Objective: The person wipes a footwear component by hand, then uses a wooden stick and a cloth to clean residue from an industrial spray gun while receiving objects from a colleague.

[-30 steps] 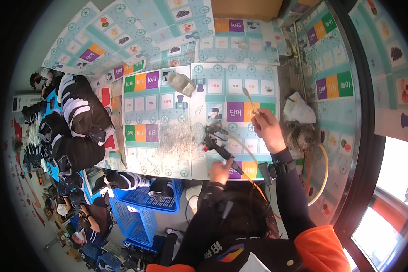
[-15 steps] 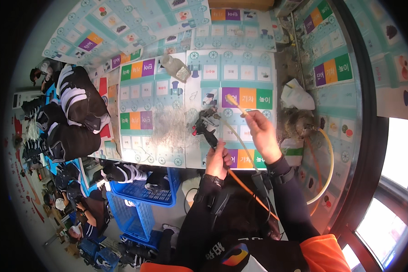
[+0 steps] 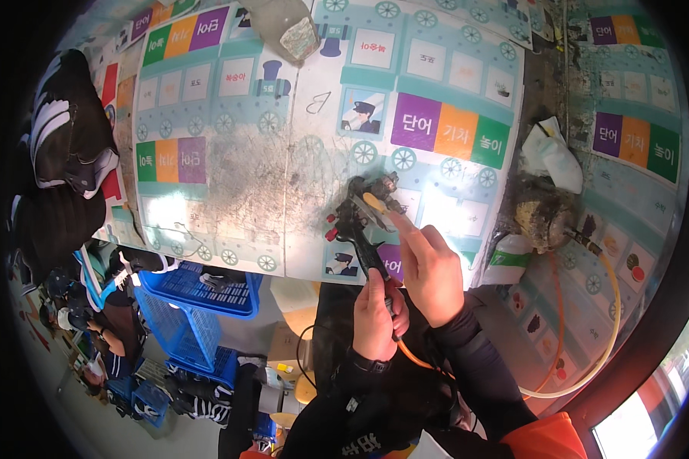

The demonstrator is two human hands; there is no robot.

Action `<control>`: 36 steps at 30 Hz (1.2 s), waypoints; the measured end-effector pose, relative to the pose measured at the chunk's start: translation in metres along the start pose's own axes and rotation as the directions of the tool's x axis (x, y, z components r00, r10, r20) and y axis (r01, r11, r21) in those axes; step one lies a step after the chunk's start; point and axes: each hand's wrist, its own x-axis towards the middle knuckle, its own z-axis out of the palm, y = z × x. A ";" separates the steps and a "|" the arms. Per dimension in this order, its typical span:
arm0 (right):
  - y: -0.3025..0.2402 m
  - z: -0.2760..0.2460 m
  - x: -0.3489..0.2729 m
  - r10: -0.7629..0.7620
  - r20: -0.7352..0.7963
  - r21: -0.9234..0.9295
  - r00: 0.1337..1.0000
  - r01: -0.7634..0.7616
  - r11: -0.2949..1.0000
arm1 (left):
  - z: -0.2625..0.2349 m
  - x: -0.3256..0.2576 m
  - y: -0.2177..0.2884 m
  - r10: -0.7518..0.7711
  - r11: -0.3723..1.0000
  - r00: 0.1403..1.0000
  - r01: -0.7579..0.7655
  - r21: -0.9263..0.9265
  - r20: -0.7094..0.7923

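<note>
My left hand (image 3: 378, 314) is closed round the black grip of a spray gun (image 3: 358, 239), whose metal head is dark and crusted. An orange hose (image 3: 417, 359) trails from the grip's lower end. In my right hand (image 3: 432, 279) is a small brush (image 3: 375, 203) with a yellowish tip, pinched between the fingers. The brush tip lies over the gun's head; whether it touches is hard to tell. Both hands are at the near edge of a table (image 3: 245, 172) covered with stained printed sheets.
A cloudy bottle (image 3: 297, 38) lies at the back. To the right are a crusted pot (image 3: 545, 218) with a yellow hose (image 3: 611, 306), a white cloth (image 3: 553, 159) and a white-green container (image 3: 508, 256). Black shoes (image 3: 65, 145) are piled left, blue baskets (image 3: 180, 325) below. A person (image 3: 107, 340) is farther left.
My right hand has brought the brush down and left onto or just over the spray gun's head. The view has shifted closer to the table. My left hand keeps its hold.
</note>
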 end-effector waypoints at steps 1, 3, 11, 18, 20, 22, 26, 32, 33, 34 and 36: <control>0.002 0.003 0.001 -0.027 0.009 -0.021 1.000 0.027 0.999 | -0.001 -0.001 0.000 -0.011 1.000 1.000 0.011 -0.011 0.017; 0.002 0.005 0.002 -0.053 0.016 -0.042 0.998 0.053 0.998 | 0.000 -0.003 0.005 -0.023 1.000 0.999 0.024 -0.020 0.036; -0.014 -0.020 -0.008 -0.012 0.034 -0.097 0.999 0.015 0.995 | 0.005 -0.013 0.030 -0.085 0.996 0.996 0.085 0.000 0.036; -0.006 -0.001 0.003 -0.135 0.033 -0.288 0.990 0.139 0.948 | 0.004 -0.018 0.039 -0.131 0.991 0.989 0.132 -0.007 0.065; -0.004 -0.007 -0.007 -0.148 0.019 -0.296 0.989 0.147 0.944 | 0.003 -0.018 0.041 -0.132 0.991 0.990 0.132 -0.008 0.055; -0.006 -0.013 -0.013 -0.121 0.018 -0.290 0.993 0.121 0.949 | 0.006 -0.017 0.043 -0.134 0.991 0.989 0.135 -0.010 0.055; -0.015 -0.008 0.010 -0.202 0.004 -0.252 0.979 0.196 0.948 | 0.004 -0.020 0.043 -0.153 0.987 0.985 0.155 -0.029 0.080; -0.012 -0.012 0.007 -0.207 0.050 -0.325 0.977 0.212 0.922 | 0.005 -0.021 0.050 -0.166 0.985 0.982 0.169 -0.031 0.085; -0.012 -0.014 0.004 -0.181 0.050 -0.326 0.982 0.187 0.927 | 0.005 -0.022 0.050 -0.171 0.985 0.982 0.174 -0.022 0.085; -0.012 -0.014 0.002 -0.155 0.051 -0.326 0.987 0.163 0.931 | 0.005 -0.023 0.051 -0.167 0.985 0.982 0.170 -0.027 0.082; -0.014 -0.018 0.005 -0.174 0.028 -0.314 0.984 0.174 0.933 | 0.008 -0.022 0.050 -0.172 0.984 0.981 0.176 -0.040 0.095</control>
